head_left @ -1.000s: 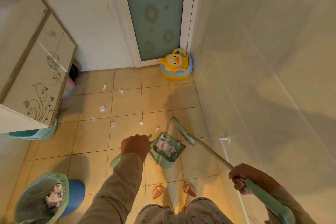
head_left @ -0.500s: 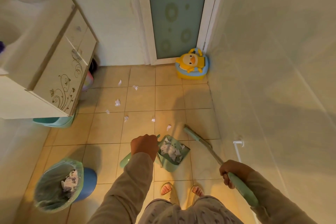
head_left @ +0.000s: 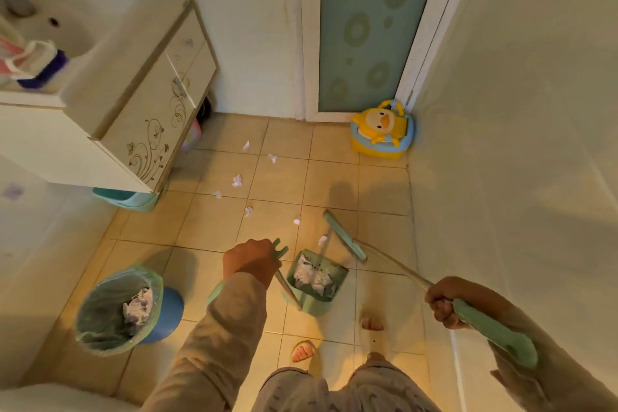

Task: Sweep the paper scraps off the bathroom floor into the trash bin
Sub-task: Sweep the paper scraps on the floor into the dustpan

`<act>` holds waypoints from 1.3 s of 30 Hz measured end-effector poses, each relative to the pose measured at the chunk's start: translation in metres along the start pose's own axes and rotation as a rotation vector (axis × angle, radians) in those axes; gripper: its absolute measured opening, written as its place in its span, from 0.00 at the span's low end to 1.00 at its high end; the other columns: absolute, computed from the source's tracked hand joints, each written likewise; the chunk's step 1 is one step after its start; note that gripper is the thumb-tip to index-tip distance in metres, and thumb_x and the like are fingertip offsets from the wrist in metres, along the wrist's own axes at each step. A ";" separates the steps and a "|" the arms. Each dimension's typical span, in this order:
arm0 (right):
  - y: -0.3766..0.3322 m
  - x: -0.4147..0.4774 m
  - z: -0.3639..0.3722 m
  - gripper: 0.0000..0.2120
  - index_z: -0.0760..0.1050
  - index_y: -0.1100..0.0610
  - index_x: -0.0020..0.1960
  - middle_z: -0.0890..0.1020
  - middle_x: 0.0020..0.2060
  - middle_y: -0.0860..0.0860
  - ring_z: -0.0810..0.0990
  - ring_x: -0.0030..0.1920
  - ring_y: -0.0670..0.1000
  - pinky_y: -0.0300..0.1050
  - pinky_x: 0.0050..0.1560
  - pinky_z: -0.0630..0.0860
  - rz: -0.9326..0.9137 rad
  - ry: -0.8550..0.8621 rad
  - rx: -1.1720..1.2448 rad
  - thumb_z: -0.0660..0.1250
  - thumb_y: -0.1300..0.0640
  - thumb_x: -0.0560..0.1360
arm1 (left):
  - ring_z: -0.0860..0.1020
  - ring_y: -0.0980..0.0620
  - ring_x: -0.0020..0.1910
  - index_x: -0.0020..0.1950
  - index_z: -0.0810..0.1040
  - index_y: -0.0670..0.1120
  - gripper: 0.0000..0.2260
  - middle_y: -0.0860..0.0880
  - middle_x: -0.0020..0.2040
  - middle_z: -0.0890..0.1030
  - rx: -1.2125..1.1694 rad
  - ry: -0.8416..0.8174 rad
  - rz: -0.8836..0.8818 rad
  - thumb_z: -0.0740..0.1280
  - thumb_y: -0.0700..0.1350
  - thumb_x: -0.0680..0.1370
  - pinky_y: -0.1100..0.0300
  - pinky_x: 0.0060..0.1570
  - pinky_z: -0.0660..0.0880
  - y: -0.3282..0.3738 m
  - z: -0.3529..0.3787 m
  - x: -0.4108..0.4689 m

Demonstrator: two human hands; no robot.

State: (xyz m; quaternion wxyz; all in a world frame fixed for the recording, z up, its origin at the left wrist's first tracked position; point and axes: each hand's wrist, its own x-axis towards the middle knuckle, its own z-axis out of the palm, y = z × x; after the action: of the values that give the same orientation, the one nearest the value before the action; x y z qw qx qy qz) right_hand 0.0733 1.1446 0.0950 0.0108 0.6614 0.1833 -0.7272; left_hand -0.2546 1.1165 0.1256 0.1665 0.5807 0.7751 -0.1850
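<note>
While left hand (head_left: 251,261) grips dustpan (head_left: 314,281) w/ scraps (head_left: 312,277), bin (head_left: 117,308) part-filled

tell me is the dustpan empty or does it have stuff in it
Not empty: the dustpan holds a pile of crumpled white paper scraps in its tray.

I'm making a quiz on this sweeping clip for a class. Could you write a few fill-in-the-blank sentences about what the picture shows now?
1. The left hand grips the long handle of the green plastic dustpan, which holds crumpled ____.
2. The right hand holds the green long-handled ____, whose head lies on the tan tiled floor.
3. The blue trash bin, lined with a green bag, stands on the person's ____ side.
4. The yellow duck-shaped potty sits in the corner beside the frosted glass ____.

Missing words: paper; broom; left; door
</note>
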 end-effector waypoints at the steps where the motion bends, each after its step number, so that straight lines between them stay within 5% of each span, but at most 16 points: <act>1: -0.014 0.001 0.001 0.20 0.63 0.58 0.26 0.68 0.13 0.52 0.66 0.11 0.46 0.30 0.14 0.63 -0.013 0.020 -0.078 0.54 0.68 0.76 | 0.80 0.47 0.55 0.61 0.75 0.46 0.16 0.47 0.56 0.81 -0.016 -0.005 -0.029 0.61 0.55 0.79 0.57 0.54 0.75 0.001 0.000 -0.001; 9: -0.104 0.009 0.000 0.17 0.64 0.58 0.30 0.71 0.15 0.50 0.69 0.15 0.44 0.31 0.16 0.65 -0.222 0.019 -0.307 0.55 0.66 0.77 | 0.78 0.46 0.57 0.62 0.75 0.46 0.16 0.46 0.57 0.80 -0.074 -0.102 -0.189 0.60 0.54 0.79 0.58 0.54 0.74 0.026 0.007 -0.005; 14: -0.138 0.018 0.020 0.21 0.64 0.59 0.25 0.68 0.08 0.48 0.67 0.24 0.50 0.39 0.28 0.64 -0.214 0.093 -0.971 0.53 0.67 0.77 | 0.79 0.47 0.55 0.61 0.75 0.48 0.16 0.48 0.55 0.81 -0.106 -0.093 -0.297 0.61 0.55 0.79 0.57 0.52 0.74 0.041 0.020 -0.011; 17: -0.135 0.017 0.019 0.20 0.63 0.60 0.26 0.70 0.12 0.52 0.65 0.27 0.52 0.40 0.31 0.64 -0.129 0.054 -1.171 0.54 0.66 0.77 | 0.79 0.47 0.55 0.61 0.74 0.48 0.16 0.48 0.55 0.81 -0.123 -0.090 -0.326 0.61 0.54 0.79 0.57 0.52 0.74 0.055 0.024 -0.015; 24: -0.117 0.008 -0.037 0.20 0.65 0.56 0.22 0.67 0.18 0.50 0.65 0.19 0.47 0.34 0.22 0.63 -0.208 -0.086 -0.710 0.63 0.65 0.71 | 0.79 0.47 0.55 0.62 0.74 0.47 0.15 0.48 0.56 0.81 -0.142 -0.065 -0.357 0.62 0.53 0.79 0.57 0.55 0.74 0.066 0.027 -0.015; 30: -0.147 0.009 -0.051 0.25 0.65 0.56 0.20 0.68 0.13 0.49 0.68 0.14 0.43 0.30 0.16 0.61 0.080 -0.135 -0.949 0.56 0.65 0.76 | 0.79 0.47 0.55 0.62 0.74 0.48 0.15 0.48 0.56 0.81 -0.146 -0.075 -0.358 0.61 0.54 0.79 0.57 0.54 0.75 0.055 0.028 -0.019; 39: -0.178 0.008 -0.024 0.22 0.63 0.57 0.24 0.68 0.14 0.48 0.66 0.13 0.43 0.30 0.17 0.61 -0.020 -0.082 -1.012 0.56 0.63 0.77 | 0.80 0.47 0.53 0.60 0.76 0.47 0.17 0.47 0.53 0.82 -0.212 -0.028 -0.452 0.61 0.56 0.78 0.57 0.51 0.76 0.029 0.033 -0.033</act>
State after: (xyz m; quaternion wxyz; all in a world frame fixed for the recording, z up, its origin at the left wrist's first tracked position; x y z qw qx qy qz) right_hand 0.0495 1.3189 0.1304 0.3300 0.5425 0.5187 -0.5725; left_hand -0.2160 1.0809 0.1098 0.1915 0.3691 0.8981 -0.1431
